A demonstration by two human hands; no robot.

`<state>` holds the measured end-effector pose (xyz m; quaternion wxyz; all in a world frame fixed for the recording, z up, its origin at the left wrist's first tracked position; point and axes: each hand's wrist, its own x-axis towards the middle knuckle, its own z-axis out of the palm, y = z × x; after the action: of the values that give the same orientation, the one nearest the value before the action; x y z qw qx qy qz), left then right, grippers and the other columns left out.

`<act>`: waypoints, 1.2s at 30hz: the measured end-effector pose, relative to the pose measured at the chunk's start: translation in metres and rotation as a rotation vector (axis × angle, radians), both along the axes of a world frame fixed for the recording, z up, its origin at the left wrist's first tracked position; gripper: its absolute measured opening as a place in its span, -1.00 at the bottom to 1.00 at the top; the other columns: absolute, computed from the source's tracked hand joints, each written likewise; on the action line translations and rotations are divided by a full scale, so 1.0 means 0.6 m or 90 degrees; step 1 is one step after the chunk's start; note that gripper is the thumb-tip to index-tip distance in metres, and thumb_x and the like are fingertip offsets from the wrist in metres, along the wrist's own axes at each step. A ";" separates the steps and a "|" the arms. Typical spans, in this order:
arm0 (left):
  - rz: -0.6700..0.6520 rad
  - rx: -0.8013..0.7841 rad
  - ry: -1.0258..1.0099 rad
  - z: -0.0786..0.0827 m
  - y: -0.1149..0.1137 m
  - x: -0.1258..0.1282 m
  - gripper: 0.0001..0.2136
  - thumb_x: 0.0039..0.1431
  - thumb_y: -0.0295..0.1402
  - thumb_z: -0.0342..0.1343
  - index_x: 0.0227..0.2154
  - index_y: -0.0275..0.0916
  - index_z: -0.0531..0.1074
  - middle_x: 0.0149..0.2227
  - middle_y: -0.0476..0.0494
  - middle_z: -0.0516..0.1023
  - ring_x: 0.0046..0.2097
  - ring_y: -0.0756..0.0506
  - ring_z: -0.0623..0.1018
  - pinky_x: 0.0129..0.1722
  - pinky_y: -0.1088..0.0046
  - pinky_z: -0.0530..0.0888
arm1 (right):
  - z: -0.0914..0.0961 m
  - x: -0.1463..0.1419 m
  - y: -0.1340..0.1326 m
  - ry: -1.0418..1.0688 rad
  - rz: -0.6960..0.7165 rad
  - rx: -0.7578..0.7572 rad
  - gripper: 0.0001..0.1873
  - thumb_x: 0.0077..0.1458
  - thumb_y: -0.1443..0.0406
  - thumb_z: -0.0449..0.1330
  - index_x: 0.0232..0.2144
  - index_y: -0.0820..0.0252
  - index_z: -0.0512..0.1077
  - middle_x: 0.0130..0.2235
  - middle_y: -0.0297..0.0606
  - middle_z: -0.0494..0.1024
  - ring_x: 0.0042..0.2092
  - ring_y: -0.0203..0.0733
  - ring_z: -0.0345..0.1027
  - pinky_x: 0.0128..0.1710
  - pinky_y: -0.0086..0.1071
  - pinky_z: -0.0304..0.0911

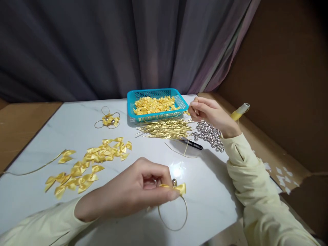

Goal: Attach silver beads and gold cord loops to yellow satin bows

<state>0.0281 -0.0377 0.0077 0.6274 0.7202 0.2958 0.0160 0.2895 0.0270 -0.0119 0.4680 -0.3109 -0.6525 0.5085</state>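
Observation:
My left hand [138, 188] is closed in a pinch on a yellow ribbon bow [181, 188] at the front of the table. A small silver bell [174, 182] sits against the bow, and a loop of gold cord [187, 212] hangs below it. Raised above the table at the right, my right hand [208, 112] has its fingers pressed together; what they hold, if anything, is too small to make out. Beneath that hand lie silver bells [208, 133] in a pile. A thin pale thread [186, 147] shows between the two hands.
A blue basket [130, 102] of yellow bows stands at the back, with a bundle of gold cords [166, 128] before it. Black snips [193, 145] lie nearby. Loose bows [102, 153] and looped pieces with bells [110, 120] are on the left. A thread spool [239, 112] stands right.

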 end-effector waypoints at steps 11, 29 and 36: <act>-0.028 0.016 0.012 -0.006 -0.005 0.000 -0.75 0.08 -0.27 0.08 -0.61 -0.30 0.29 -0.70 0.12 0.12 -0.60 0.10 0.10 -0.63 0.58 0.03 | -0.037 -0.008 0.022 -0.211 -0.134 0.153 -0.66 0.23 0.17 -0.05 -0.56 0.15 0.07 -0.55 -0.43 0.12 -0.54 -0.39 -0.06 -0.54 -0.43 -0.08; -0.066 0.045 -0.058 -0.020 -0.008 -0.005 -0.74 0.09 -0.36 0.07 -0.65 -0.29 0.23 -0.68 0.14 0.06 -0.60 0.12 0.06 -0.63 0.58 0.03 | -0.029 -0.003 0.019 -0.115 -0.082 0.110 -0.68 0.21 0.19 0.00 -0.55 0.15 0.08 -0.54 -0.44 0.10 -0.57 -0.42 -0.05 -0.58 -0.43 -0.09; -0.052 -0.005 -0.031 -0.006 -0.009 -0.002 -0.75 0.09 -0.27 0.11 -0.60 -0.30 0.33 -0.67 0.11 0.23 -0.60 0.13 0.17 -0.63 0.64 0.11 | 0.003 0.001 0.002 -0.011 -0.116 0.137 -0.71 0.17 0.22 0.05 -0.55 0.15 0.12 -0.52 -0.42 0.17 -0.57 -0.41 -0.03 -0.56 -0.42 -0.07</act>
<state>0.0268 -0.0430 0.0043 0.6374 0.7285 0.2509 0.0066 0.2901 0.0280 -0.0103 0.5373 -0.3209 -0.6764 0.3884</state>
